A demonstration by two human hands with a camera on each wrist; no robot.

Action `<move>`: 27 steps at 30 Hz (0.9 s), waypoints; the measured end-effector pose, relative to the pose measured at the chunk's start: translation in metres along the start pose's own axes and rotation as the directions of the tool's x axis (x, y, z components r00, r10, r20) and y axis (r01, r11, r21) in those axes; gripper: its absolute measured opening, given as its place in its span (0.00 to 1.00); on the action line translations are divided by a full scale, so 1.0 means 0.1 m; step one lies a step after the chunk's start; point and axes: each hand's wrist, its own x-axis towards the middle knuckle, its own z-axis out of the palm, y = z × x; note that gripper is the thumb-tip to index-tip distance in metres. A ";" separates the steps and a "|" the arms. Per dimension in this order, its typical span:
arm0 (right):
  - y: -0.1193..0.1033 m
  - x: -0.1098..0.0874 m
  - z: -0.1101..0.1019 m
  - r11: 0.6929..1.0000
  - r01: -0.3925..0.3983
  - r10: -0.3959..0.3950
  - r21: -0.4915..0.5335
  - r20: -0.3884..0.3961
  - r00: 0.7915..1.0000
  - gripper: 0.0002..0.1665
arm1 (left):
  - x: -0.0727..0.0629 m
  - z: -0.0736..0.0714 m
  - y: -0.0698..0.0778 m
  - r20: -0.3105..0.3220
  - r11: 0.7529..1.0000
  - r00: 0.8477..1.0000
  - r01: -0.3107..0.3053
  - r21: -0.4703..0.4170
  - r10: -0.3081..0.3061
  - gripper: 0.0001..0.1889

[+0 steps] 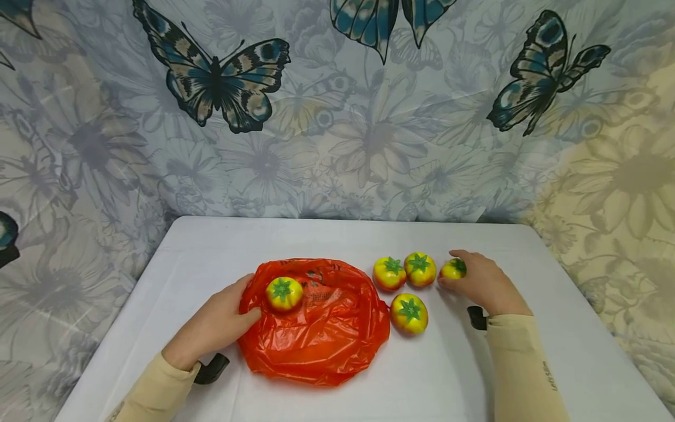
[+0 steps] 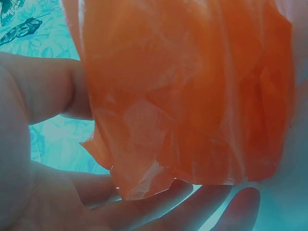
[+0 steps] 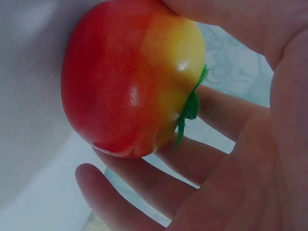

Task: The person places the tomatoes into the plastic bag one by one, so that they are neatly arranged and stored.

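A crumpled red plastic bag (image 1: 327, 328) lies on the table, and one artificial tomato (image 1: 285, 294) sits within its outline at the upper left. My left hand (image 1: 221, 316) holds the bag's left edge, thumb on the near side and fingers partly hidden behind the film. Up close in the left wrist view, the orange-red film (image 2: 183, 96) hangs between thumb and fingers. Over at the right, my right hand (image 1: 485, 281) grips another tomato (image 3: 130, 82), red and yellow with a green fabric calyx. Its thumb and fingers curl round the sides, and the tomato's red base is close to the white tabletop.
Three more artificial tomatoes stand between bag and right hand: one (image 1: 389, 274) by the bag's upper right edge, one (image 1: 420, 269) beside it, and one (image 1: 409, 315) nearer the front. A white-covered table (image 1: 448, 375) meets butterfly-patterned cloth (image 1: 337, 176) behind.
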 end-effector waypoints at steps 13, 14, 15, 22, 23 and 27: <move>0.01 -0.01 -0.05 1.000 -0.008 0.008 0.000 0.012 1.000 0.52 | 0.00 0.01 0.02 -0.004 1.000 1.000 -0.005 -0.002 0.005 0.40; 0.01 0.00 -0.06 1.000 -0.008 0.008 -0.002 0.010 1.000 0.52 | 0.00 0.01 0.02 -0.004 1.000 1.000 -0.005 -0.002 0.005 0.40; 0.01 0.00 -0.07 1.000 -0.007 0.007 -0.004 0.007 1.000 0.53 | 0.00 0.01 0.03 -0.004 1.000 1.000 -0.004 -0.001 0.004 0.40; 0.01 -0.04 -0.14 1.000 0.009 -0.009 -0.004 -0.023 1.000 0.51 | 0.00 0.02 0.03 0.001 1.000 1.000 0.013 -0.001 -0.013 0.41; 0.01 -0.05 -0.15 1.000 0.015 -0.015 -0.002 -0.031 0.999 0.51 | 0.00 0.02 0.03 0.001 1.000 1.000 0.013 -0.002 -0.013 0.41; -0.03 -0.10 -0.19 0.999 0.051 -0.051 0.005 -0.062 0.997 0.50 | 0.00 0.02 0.03 0.002 1.000 1.000 0.010 -0.005 -0.010 0.41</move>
